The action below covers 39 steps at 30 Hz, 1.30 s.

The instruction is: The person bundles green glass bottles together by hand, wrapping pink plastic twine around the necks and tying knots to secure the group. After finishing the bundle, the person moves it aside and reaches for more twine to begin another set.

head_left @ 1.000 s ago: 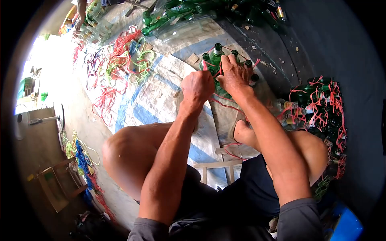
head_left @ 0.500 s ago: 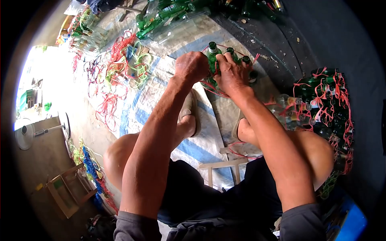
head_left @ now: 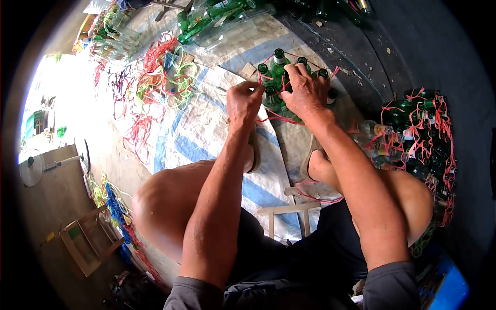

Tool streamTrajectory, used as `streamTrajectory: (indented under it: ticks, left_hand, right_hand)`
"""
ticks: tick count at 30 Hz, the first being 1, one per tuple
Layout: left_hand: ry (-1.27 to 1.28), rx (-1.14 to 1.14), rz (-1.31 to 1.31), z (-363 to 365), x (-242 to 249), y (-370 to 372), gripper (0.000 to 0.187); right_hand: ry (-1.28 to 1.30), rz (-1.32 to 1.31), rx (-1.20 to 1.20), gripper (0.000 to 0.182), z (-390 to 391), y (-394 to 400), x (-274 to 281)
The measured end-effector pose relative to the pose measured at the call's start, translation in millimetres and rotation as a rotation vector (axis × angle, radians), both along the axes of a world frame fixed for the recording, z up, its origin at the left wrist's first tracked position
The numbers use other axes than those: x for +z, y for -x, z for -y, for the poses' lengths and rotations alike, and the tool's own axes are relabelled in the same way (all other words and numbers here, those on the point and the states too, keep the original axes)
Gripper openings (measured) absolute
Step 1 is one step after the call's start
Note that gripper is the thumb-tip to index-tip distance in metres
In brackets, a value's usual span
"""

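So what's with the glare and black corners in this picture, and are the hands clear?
Head view: daylight whites out the opening at left; rounded black borders and the leaning electric fan suggest a very wide lens. Head view: the left hand and right hand look fairly clear; the string-tied bottles at right partly sink into shadow.

Green bottles (head_left: 279,70) partly hidden

Dark grey short sleeves (head_left: 390,285), plain fabric with what looks like a hem line at the edge. Black shorts (head_left: 333,227), bare knees (head_left: 155,199). Tan-ish shoes (head_left: 256,157), mostly hidden so can't make out the style. Forearms (head_left: 219,206) and hands (head_left: 309,98) are just bare.
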<state>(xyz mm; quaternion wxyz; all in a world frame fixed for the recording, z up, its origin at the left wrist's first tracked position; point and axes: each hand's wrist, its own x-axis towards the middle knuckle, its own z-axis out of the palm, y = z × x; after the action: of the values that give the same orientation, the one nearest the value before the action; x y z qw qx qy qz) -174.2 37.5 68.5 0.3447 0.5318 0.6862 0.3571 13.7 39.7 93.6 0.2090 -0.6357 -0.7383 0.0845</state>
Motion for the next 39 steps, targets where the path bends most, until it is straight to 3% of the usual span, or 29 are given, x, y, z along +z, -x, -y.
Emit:
streamTrajectory:
  ticks: [3,15,19,20,24,28,39]
  left_hand:
    - [0.038,0.083,0.242,15.9,-2.3,-3.4,0.03]
    - [0.152,0.111,0.426,23.0,-8.1,5.8,0.034]
    - [0.201,0.11,0.404,18.1,-17.1,11.2,0.035]
    - [0.209,0.121,0.384,15.9,-19.1,10.0,0.035]
    - [0.234,0.139,0.423,6.3,-25.9,10.1,0.036]
    - [0.222,0.146,0.46,2.1,-30.7,7.4,0.033]
    - [0.245,0.252,0.486,-5.5,-44.2,1.8,0.03]
  right_hand:
    - [0.022,-0.018,0.001,0.055,-1.9,1.0,0.1]
    - [0.1,-0.128,0.09,0.064,-5.8,-10.0,4.2]
    - [0.036,-0.147,0.193,0.056,-20.6,-16.9,-1.0]
    - [-0.023,-0.17,0.231,0.038,-23.6,-17.6,-2.7]
    - [0.005,-0.01,0.42,0.022,-34.5,-6.0,7.1]
    - [0.164,0.09,0.488,0.025,-46.1,5.8,11.5]
    - [0.528,-0.118,0.535,0.031,-78.3,17.5,-7.5]
